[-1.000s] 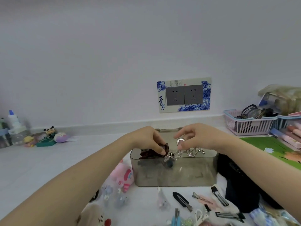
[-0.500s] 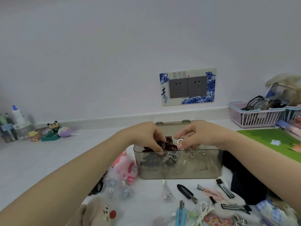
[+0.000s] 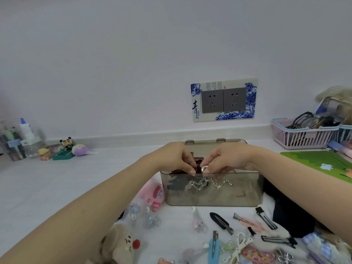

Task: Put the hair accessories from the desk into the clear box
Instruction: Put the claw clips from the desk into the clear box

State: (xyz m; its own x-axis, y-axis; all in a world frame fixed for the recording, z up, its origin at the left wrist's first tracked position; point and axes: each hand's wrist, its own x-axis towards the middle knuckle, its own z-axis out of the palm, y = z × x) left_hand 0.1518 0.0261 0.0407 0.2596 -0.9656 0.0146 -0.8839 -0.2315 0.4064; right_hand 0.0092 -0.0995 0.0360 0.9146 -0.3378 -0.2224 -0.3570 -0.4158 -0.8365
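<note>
The socket plate (image 3: 223, 100) on the wall at twelve o'clock carries a large blue Chinese character, 青; its smaller print is too fine for me to read. Over the smoky clear box (image 3: 211, 189) my left hand (image 3: 174, 156) has its fingers curled, pinching a dark brown hair claw (image 3: 198, 164) at the open top. My right hand (image 3: 228, 157), just beside it, pinches a small silver ring-shaped piece (image 3: 204, 168). A clear wavy clip (image 3: 194, 184) lies inside. Loose hair clips (image 3: 221, 222) cover the surface at six o'clock.
</note>
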